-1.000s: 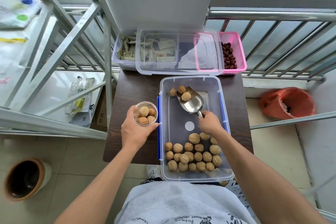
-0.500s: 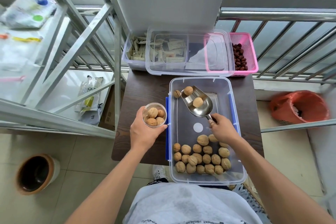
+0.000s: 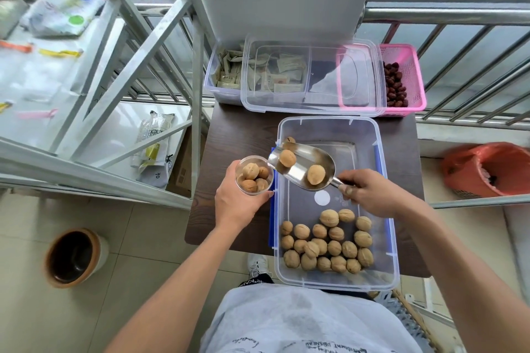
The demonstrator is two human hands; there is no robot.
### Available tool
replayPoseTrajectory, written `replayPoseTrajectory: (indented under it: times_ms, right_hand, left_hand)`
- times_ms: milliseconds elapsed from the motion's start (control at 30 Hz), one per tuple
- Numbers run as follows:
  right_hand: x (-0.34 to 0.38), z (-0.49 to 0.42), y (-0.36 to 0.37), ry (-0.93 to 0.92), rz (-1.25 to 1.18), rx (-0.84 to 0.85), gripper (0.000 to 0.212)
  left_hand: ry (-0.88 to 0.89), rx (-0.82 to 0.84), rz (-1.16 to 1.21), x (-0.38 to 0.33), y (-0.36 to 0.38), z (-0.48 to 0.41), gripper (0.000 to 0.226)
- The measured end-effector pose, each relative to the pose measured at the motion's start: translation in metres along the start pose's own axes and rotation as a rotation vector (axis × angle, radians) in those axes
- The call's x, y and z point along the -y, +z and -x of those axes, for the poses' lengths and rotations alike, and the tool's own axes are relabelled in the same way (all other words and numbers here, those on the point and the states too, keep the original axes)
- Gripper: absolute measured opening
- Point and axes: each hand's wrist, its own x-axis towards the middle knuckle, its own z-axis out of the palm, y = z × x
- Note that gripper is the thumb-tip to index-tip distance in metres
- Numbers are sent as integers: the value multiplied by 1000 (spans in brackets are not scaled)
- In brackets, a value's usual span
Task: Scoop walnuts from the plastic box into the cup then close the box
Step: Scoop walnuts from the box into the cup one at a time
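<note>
A clear plastic box (image 3: pixel 387 241) stands open on a small dark table (image 3: pixel 235 135), with several walnuts (image 3: pixel 327 243) heaped at its near end. My right hand (image 3: pixel 370 195) grips the handle of a metal scoop (image 3: pixel 304 166) that carries two walnuts; its front lip touches the rim of a clear cup (image 3: pixel 254 175). One more walnut (image 3: pixel 289 140) lies in the box behind the scoop. My left hand (image 3: pixel 238 200) holds the cup, which has several walnuts in it, just left of the box. The box's clear lid (image 3: pixel 312 77) rests on the containers at the back.
Behind the box stand a clear container of paper sachets (image 3: pixel 226 77) and a pink basket of red dates (image 3: pixel 407 80). Metal railings run along the left and back. On the floor are a brown pot (image 3: pixel 74 256) at left and an orange-bagged bin (image 3: pixel 484 169) at right.
My right hand has lifted the scoop with two walnuts and swung it left until its lip meets the cup. The cup in my left hand has stayed beside the box.
</note>
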Motion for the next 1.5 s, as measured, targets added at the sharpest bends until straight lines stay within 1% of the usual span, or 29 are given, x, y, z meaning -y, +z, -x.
replayPoseTrajectory:
  times_ms: [200, 367, 533, 667, 767, 833, 900, 967, 1033, 1233, 1367, 1500]
  right_hand:
    - [23, 5, -11, -54, 105, 45, 31]
    - [51, 17, -19, -64, 122, 62, 20]
    - [79, 27, -25, -74, 214, 33, 32]
    - [85, 30, -30, -80, 232, 9, 34]
    - [72, 27, -36, -87, 163, -7, 30]
    - [58, 24, -37, -77, 50, 6, 23]
    - [44, 22, -37, -29, -126, 22, 15]
    - [35, 24, -34, 8, -246, 26, 15]
    - [30, 27, -30, 12, -273, 30, 14]
    - [29, 29, -25, -40, -198, 11, 12]
    - [19, 27, -27, -49, -315, -40, 14]
    - [1, 22, -24, 12, -417, -94, 14]
  left_hand:
    - [-14, -5, -9, -3, 2, 1, 76]
    - [5, 13, -4, -7, 2, 1, 65]
    - [16, 7, -7, -10, 1, 2, 67]
    - [20, -5, -6, -6, 4, 0, 69]
    - [0, -17, -31, 3, 6, -2, 81]
    - [-10, -21, -44, 8, 7, -4, 92]
    - [-13, -27, -36, 10, 8, -3, 94]
    - [-15, -36, -25, 9, 8, -2, 93]
    - [-13, -36, -31, 10, 9, -1, 92]
    - [-24, -40, -24, 12, 9, 1, 92]
    - [-36, -51, -28, 10, 8, 0, 96]
    - [-20, -74, -27, 7, 8, 1, 95]
